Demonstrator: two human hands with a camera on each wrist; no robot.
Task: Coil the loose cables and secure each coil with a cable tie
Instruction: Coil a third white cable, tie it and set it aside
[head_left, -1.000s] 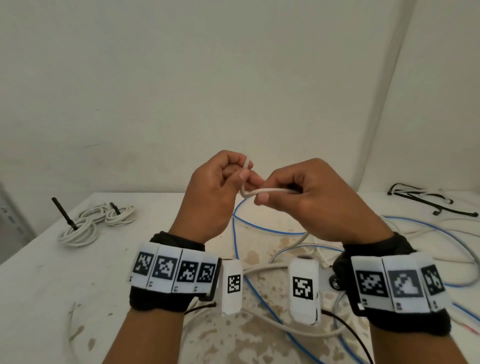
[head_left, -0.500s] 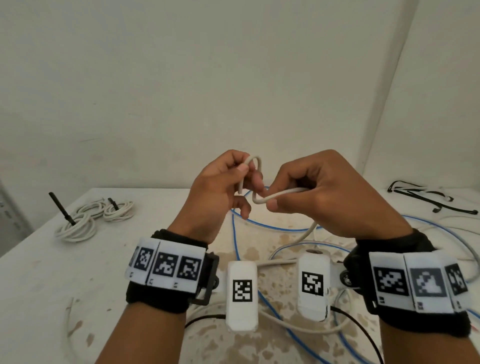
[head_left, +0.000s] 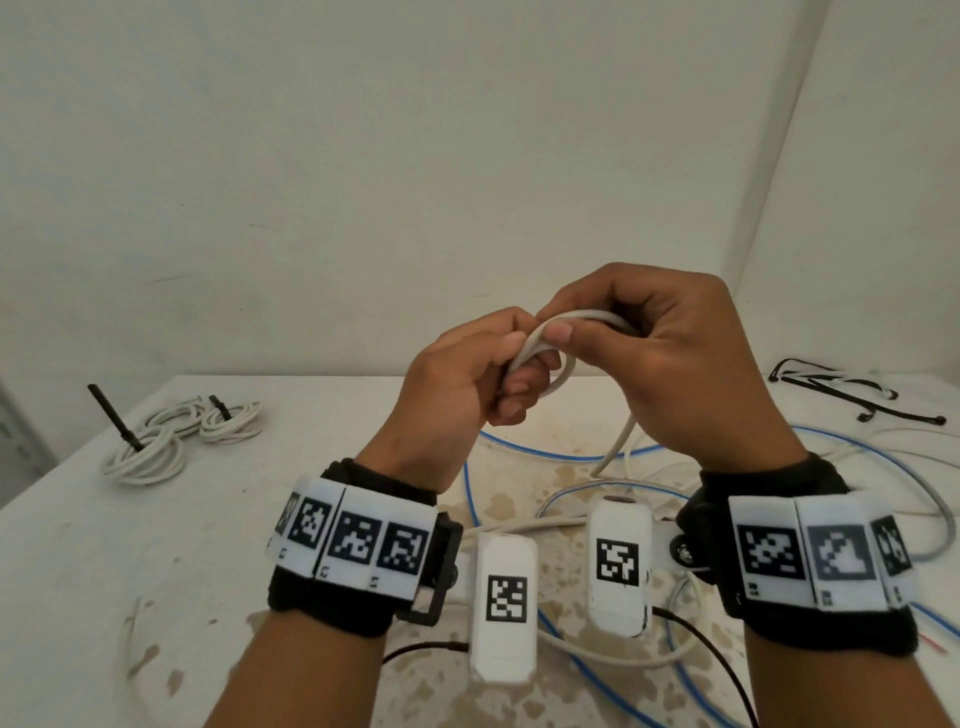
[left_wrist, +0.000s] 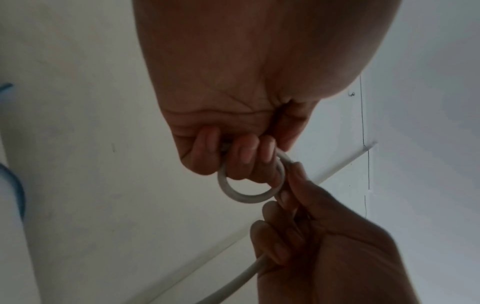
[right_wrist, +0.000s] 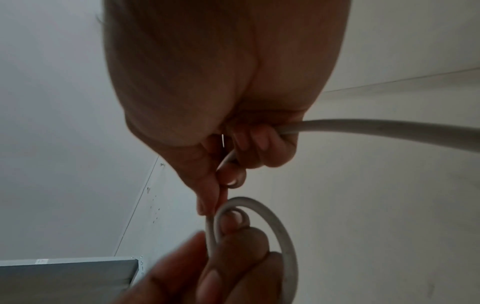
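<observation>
centre frame, above the table: left hand (head_left: 462, 376) gripped a small loop of thick white round cable (head_left: 558, 382); right hand (head_left: 660, 358), just right, pinched the feeding strand, slack trailing down-right.

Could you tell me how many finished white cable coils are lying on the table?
2: a larger tied coil near the table's far left edge, and a smaller tied coil just right of it. Others may lie out of view.

No words, brands or numbers are showing legibly; black-and-white square code markers are sitting on the left wristband (head_left: 358, 538), the right wristband (head_left: 815, 551) and two white camera housings (head_left: 504, 592); tiny characters beneath are staying unreadable.
</observation>
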